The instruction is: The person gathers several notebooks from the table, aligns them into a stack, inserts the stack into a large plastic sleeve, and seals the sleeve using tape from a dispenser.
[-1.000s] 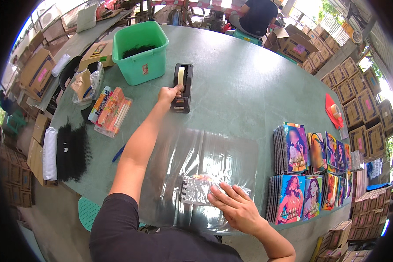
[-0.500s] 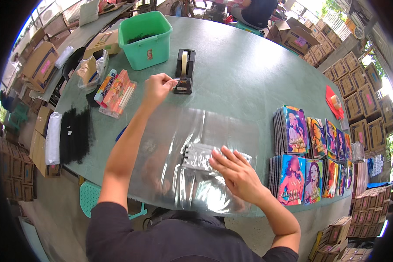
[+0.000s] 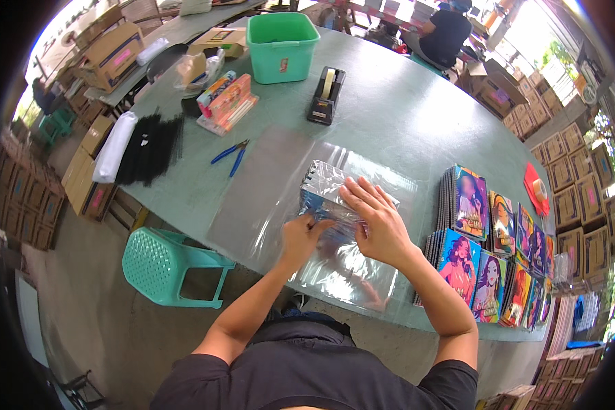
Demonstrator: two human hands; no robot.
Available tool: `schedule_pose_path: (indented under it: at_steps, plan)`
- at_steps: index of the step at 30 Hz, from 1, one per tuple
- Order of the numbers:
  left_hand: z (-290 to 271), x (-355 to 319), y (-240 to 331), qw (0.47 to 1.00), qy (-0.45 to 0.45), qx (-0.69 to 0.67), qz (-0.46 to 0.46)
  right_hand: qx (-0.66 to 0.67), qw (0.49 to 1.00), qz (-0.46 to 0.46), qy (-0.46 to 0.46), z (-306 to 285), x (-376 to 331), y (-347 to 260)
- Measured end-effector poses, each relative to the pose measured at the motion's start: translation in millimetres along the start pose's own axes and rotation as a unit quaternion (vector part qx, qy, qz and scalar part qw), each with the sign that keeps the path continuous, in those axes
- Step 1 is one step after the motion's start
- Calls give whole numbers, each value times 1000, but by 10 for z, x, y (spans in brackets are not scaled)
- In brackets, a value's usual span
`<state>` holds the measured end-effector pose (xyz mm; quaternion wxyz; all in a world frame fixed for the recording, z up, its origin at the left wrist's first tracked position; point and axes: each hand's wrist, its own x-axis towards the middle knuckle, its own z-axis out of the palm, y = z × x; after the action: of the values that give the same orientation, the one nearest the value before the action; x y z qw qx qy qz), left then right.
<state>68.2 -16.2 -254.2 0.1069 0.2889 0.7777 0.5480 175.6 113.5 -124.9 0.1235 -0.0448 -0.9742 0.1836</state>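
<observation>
A small stack of spiral-bound notebooks (image 3: 319,175), wrapped in shiny clear film, lies on a larger clear plastic sheet (image 3: 253,205). My right hand (image 3: 377,217) rests flat on top of the stack, fingers stretched out. At the stack's near left edge, my left hand (image 3: 303,239) has its fingers curled against the film, thumb toward the right. Whatever its fingertips may pinch is too small to make out. Beyond the sheet stands a black tape dispenser (image 3: 326,96) with a pale roll.
Blue-handled cutters (image 3: 231,157) lie left of the sheet, near black strips (image 3: 152,149) and a pink box (image 3: 229,102). A green bin (image 3: 282,51) stands at the back. Colourful notebooks (image 3: 471,198) are stacked at right, with orange tape (image 3: 540,188) behind. A green stool (image 3: 164,263) stands below left.
My left hand has come from the tape dispenser down to the stack's near edge. My right hand stays on the stack. The view has shifted, bringing the cutters and the whole stool into sight.
</observation>
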Motion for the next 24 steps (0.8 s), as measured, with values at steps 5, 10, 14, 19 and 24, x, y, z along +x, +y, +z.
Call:
schedule_pose_path:
  at_steps: [5,10,14,19,24]
  plan:
    - [-654,-498,-566,927,-28,-273,-257,156,966,21,204,-12,-488,-312]
    - [-848,-673,68,804,-140,-500,-290,827,430,361,-24,1119,-1611,234]
    - [-809,-1236,374,925,-107,-338,-140,849,423,317,0,1388,-1370,-258]
    - [-362,-1901,1630,980,-148,-32,131,947,246,207,1,1124,-1956,-200]
    - [553,-2471,2549,861,-332,-44,382,956,277,-74,58,-68,-3146,467]
